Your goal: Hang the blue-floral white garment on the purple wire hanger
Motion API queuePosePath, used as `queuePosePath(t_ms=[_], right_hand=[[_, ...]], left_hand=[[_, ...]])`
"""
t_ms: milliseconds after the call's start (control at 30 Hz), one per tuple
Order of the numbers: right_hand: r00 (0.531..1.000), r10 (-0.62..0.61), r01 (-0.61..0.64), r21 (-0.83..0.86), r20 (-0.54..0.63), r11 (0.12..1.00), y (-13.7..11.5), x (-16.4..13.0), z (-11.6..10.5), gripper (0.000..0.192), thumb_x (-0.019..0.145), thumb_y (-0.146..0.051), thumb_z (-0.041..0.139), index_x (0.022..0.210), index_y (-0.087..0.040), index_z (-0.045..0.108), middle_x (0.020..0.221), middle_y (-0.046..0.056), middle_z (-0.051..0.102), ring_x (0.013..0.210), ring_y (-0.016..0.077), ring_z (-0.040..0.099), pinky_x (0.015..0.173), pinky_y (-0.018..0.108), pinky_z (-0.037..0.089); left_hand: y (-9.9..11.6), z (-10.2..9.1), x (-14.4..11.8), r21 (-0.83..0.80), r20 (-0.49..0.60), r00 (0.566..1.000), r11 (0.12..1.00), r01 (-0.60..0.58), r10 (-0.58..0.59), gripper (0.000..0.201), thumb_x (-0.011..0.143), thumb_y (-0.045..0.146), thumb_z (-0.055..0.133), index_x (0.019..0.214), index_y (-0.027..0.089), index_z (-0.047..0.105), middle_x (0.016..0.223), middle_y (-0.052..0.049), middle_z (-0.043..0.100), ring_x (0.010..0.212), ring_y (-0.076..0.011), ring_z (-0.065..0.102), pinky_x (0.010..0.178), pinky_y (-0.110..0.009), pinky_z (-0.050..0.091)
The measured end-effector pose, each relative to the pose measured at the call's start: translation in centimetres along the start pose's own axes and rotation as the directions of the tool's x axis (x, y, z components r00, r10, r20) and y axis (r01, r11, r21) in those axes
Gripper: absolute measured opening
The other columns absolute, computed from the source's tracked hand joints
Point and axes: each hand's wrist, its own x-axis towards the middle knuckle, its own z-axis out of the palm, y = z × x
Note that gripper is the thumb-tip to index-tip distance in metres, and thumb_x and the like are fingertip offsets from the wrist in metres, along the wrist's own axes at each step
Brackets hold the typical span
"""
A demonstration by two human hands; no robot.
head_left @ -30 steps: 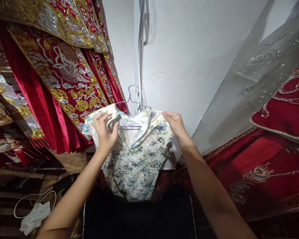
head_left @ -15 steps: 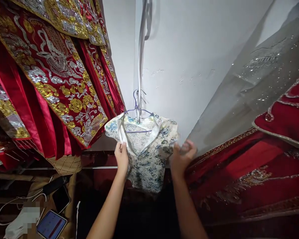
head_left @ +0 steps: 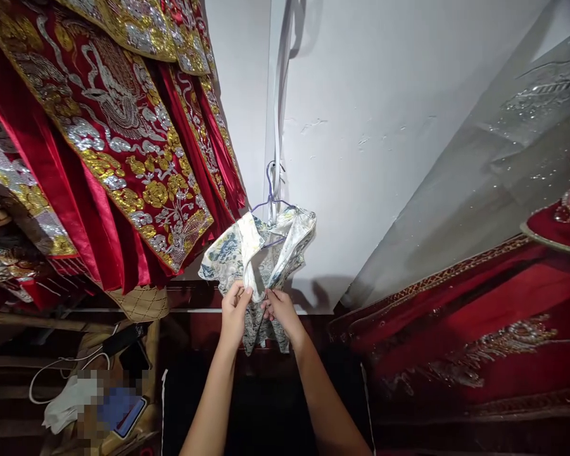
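A short-sleeved floral blouse (head_left: 224, 252), cream with blue patterning, hangs on a thin purple hanger (head_left: 269, 190) against the wall. My left hand (head_left: 236, 304) pinches the left front edge of its open neckline. On the opposite edge my right hand (head_left: 279, 310) is closed at the bottom of the V-neck, its fingertips close to the left ones. The neckline's pale inner facing is turned outward on the left side. Whatever lies right between the fingertips is too small to make out.
Red garments with gold and silver embroidery (head_left: 156, 190) hang at the left. Sheer sparkly fabric (head_left: 494, 145) and red beaded cloth (head_left: 484, 297) fill the right. A phone (head_left: 132, 418) and a white cable (head_left: 38, 383) lie on a wooden seat at lower left.
My right hand has come in from the right sleeve to the neckline and closed on its edge. The blouse front is now drawn together and its left facing folded out.
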Motion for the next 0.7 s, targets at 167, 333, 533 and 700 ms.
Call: queuePosePath(t_ms=[167, 333, 533, 700], right_hand=[[1.0, -0.01, 0.011, 0.107, -0.017, 0.994, 0.1, -1.1, -0.1, 0.043, 0.072, -0.061, 0.066, 0.076, -0.019, 0.054, 0.06, -0.002, 0.059, 0.042, 0.0098, 0.047, 0.04, 0.022, 0.029], [1.0, -0.01, 0.009, 0.094, 0.015, 0.995, 0.1, -3.2, -0.5, 0.04, 0.076, -0.055, 0.063, 0.065, -0.02, 0.05, 0.045, -0.007, 0.043, 0.037, 0.0068, 0.035, 0.039, 0.022, 0.021], [0.992, -0.033, 0.031, 0.017, 0.125, 0.999, -2.5, -4.1, -0.9, 0.036, 0.081, -0.048, 0.06, 0.063, -0.017, 0.059, 0.042, -0.004, 0.047, 0.036, 0.0075, 0.035, 0.039, 0.023, 0.025], [0.967, -0.254, 0.254, 0.033, -0.009, 0.967, -12.4, -1.1, -1.7, 0.032, 0.079, -0.046, 0.067, 0.069, -0.016, 0.063, 0.049, -0.002, 0.055, 0.039, 0.007, 0.041, 0.038, 0.021, 0.028]], left_hand=[[-1.5, 0.2, -0.8, -0.09, -0.035, 0.999, 0.996, -0.011, 0.008, 0.018, 0.084, 0.034, 0.065, 0.093, 0.018, 0.064, 0.086, -0.003, 0.063, 0.08, -0.016, 0.059, 0.078, -0.026, 0.046], [-6.0, 0.8, -2.3, 0.172, -0.176, 0.981, 0.984, -0.055, 0.085, 0.019, 0.078, 0.021, 0.064, 0.096, 0.02, 0.06, 0.092, -0.004, 0.062, 0.089, -0.0183, 0.06, 0.084, -0.029, 0.047], [-7.9, 1.3, -2.7, 0.446, 0.053, 0.988, 0.882, -0.153, 0.145, 0.007, 0.089, 0.025, 0.053, 0.087, 0.019, 0.057, 0.081, -0.002, 0.057, 0.079, -0.018, 0.055, 0.074, -0.028, 0.044], [-7.3, 0.3, -1.3, 0.583, 0.217, 0.958, 0.762, -0.282, 0.189, 0.013, 0.09, 0.019, 0.049, 0.078, 0.02, 0.052, 0.079, -0.002, 0.053, 0.077, -0.0177, 0.052, 0.072, -0.027, 0.04]])
